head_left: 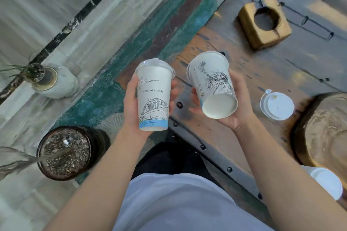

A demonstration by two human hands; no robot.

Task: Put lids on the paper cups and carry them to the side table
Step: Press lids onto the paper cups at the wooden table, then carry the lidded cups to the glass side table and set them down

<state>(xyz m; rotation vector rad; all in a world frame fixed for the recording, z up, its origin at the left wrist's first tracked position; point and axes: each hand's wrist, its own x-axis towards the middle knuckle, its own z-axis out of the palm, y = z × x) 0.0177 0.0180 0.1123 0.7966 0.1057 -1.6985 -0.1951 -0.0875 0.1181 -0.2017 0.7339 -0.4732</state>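
My left hand (131, 103) grips a white paper cup with a bridge drawing (154, 99), held in the air with a clear lid on its far end. My right hand (238, 103) holds a second white paper cup with a Statue of Liberty drawing (212, 82), tipped so its bottom faces me and its lidded end points away. Both cups hover over the near left edge of the worn wooden table (262, 73). A third cup with a white lid (277, 106) stands on the table to the right. Another white cup (327, 183) shows at the lower right edge.
A wooden block with a round hole (264, 21) sits at the back of the table, and a large wooden slab (326, 129) lies at the right. On the floor to the left stand a dark pot of soil (65, 153) and a small pale planter (45, 78).
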